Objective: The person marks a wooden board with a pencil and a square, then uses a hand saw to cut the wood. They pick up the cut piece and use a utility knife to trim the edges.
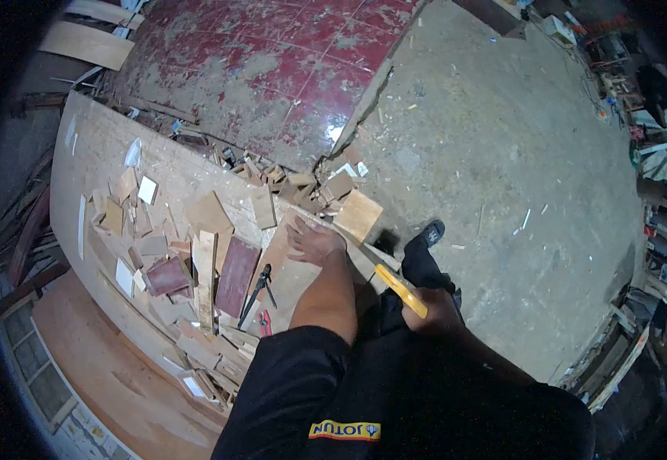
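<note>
My left hand (316,242) lies flat with its fingers spread on a light brown board (276,249) at the edge of the worktable. My right hand (434,313) is closed round the yellow handle of a hand saw (401,291), just off the table's edge. The saw's blade is seen nearly edge-on and is hard to make out. Left of my left forearm lie a black long-legged tool (260,291) and a red-handled tool (265,323). A dark red wood piece (238,276) and a long pale wood strip (204,280) lie beside them.
Several wood offcuts (168,274) cover the worktable (92,161). More scraps, with a square wood piece (358,215), are heaped near its far edge. Red tiles (272,61) and a concrete floor (502,153) stretch beyond. Clutter (663,253) lines the right side.
</note>
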Available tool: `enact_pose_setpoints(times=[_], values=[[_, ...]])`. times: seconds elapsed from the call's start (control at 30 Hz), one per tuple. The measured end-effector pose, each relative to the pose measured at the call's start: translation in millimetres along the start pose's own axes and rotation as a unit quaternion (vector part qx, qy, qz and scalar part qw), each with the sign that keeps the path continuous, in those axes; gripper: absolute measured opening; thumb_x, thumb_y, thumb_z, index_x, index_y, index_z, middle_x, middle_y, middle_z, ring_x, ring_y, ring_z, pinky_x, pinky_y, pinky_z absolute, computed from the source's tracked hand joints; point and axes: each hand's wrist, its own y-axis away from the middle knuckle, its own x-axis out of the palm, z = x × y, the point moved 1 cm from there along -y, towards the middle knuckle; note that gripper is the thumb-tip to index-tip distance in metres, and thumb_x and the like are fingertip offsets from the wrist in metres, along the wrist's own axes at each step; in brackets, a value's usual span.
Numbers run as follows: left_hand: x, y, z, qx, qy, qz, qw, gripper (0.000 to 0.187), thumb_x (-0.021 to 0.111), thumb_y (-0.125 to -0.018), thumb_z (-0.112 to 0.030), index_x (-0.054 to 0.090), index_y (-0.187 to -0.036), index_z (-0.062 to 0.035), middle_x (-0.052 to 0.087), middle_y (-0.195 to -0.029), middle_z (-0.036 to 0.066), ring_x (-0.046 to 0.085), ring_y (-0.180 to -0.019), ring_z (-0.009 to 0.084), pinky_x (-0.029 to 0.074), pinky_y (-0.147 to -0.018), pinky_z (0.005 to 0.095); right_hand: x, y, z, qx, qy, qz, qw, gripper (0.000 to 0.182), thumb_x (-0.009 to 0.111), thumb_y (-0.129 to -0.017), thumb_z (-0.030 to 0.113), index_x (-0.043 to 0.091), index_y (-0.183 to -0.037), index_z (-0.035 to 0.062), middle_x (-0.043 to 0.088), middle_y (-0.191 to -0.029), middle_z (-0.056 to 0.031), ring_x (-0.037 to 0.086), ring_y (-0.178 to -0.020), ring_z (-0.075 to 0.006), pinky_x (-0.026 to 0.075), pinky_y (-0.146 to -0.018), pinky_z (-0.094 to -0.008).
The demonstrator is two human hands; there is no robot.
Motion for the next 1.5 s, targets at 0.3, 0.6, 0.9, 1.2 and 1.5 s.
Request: enact_pose_setpoints(times=[0.3, 0.6, 0.9, 1.2, 1.5], values=[[8, -3, 2, 0.004, 0.012, -0.026, 1.000, 0.056, 0.049, -0.093, -0.032, 0.039, -0.147, -0.0224, 0.026, -0.158, 0.009, 0.024, -0.145, 0.0266, 0.005, -0.116, 0.0627, 31, -85, 18, 0.025, 0.094, 0.023, 0.995, 0.033, 0.065, -0.078, 0.029, 0.067, -0.097, 0.0018, 0.067, -0.081, -0.0243, 0.067, -0.082, -0.0433, 0.054, -0.075, -0.0503], [12, -3, 3, 0.008, 0.018, -0.036, 0.999, 0.054, 0.040, -0.097, -0.034, 0.036, -0.149, -0.0209, 0.027, -0.157, 0.009, 0.026, -0.144, 0.0270, 0.004, -0.116, 0.0626, -2, -8, 26, 0.009, 0.075, 0.019, 0.997, 0.021, 0.066, -0.078, 0.021, 0.065, -0.086, 0.0024, 0.064, -0.074, -0.0218, 0.066, -0.071, -0.0391, 0.053, -0.063, -0.0450], [19, -4, 6, 0.013, 0.009, -0.058, 0.998, 0.051, 0.037, -0.098, -0.034, 0.039, -0.147, -0.0203, 0.028, -0.157, 0.010, 0.026, -0.144, 0.0267, 0.006, -0.115, 0.0638, 41, -61, -6, -0.031, 0.077, -0.001, 0.997, 0.036, 0.066, -0.076, 0.033, 0.067, -0.091, 0.0006, 0.067, -0.082, -0.0243, 0.066, -0.081, -0.0427, 0.054, -0.075, -0.0500], [14, -3, 4, 0.009, 0.021, -0.038, 0.999, 0.053, 0.045, -0.094, -0.031, 0.040, -0.146, -0.0181, 0.026, -0.158, 0.009, 0.023, -0.146, 0.0268, 0.004, -0.115, 0.0635, 31, -35, -1, 0.009, 0.118, 0.035, 0.992, 0.032, 0.065, -0.077, 0.030, 0.068, -0.096, 0.0052, 0.068, -0.082, -0.0219, 0.068, -0.079, -0.0403, 0.055, -0.071, -0.0486], [3, -2, -1, 0.006, 0.039, -0.022, 0.999, 0.051, 0.042, -0.097, -0.031, 0.039, -0.147, -0.0186, 0.027, -0.157, 0.011, 0.023, -0.145, 0.0274, 0.003, -0.115, 0.0638, 7, 8, -16, 0.022, 0.008, 0.011, 1.000, 0.031, 0.068, -0.078, 0.030, 0.067, -0.091, 0.0023, 0.066, -0.079, -0.0254, 0.066, -0.080, -0.0434, 0.055, -0.070, -0.0456]])
